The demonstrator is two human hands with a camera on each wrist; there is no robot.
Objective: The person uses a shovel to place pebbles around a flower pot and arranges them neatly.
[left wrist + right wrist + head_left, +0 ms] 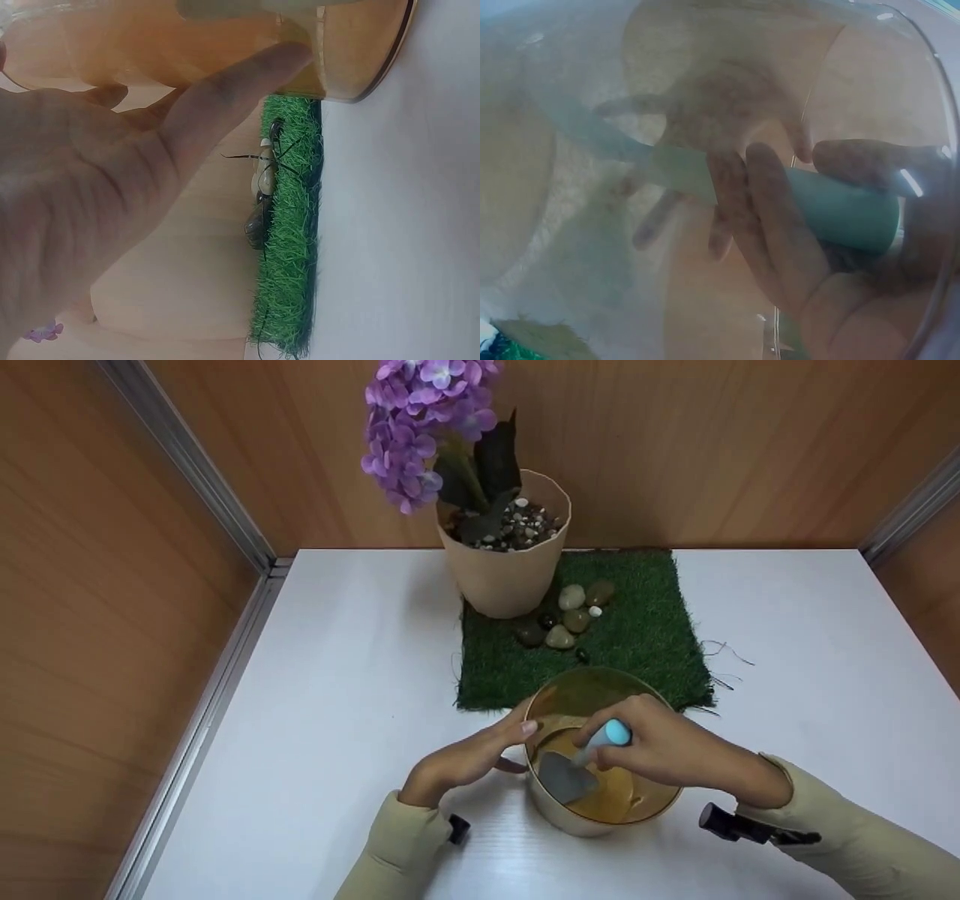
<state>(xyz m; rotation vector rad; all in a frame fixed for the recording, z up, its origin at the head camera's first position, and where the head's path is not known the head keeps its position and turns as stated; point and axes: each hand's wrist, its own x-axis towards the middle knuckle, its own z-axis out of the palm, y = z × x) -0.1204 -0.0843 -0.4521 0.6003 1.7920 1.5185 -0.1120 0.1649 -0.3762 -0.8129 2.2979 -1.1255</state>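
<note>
A see-through amber bowl (pixel 577 823) stands on the white table. My right hand (pixel 664 744) reaches over its rim and grips a small garden trowel by its turquoise handle (pixel 847 211). The trowel's grey blade (pixel 566 777) points down inside the bowl, toward its left side. On the bowl's left, my left hand (pixel 469 754) rests against the outer wall, thumb by the rim. Its fingers look spread and fairly straight through the clear wall in the right wrist view. In the left wrist view one long digit lies along the bowl wall (pixel 367 52).
Behind the bowl lies a green artificial grass mat (pixel 637 637), its loose strands trailing right. Several smooth pebbles (pixel 576 620) sit on it. A beige pot (pixel 502 577) with purple flowers (pixel 420 427) stands at the mat's back left. Wooden panels (pixel 675 450) border the table.
</note>
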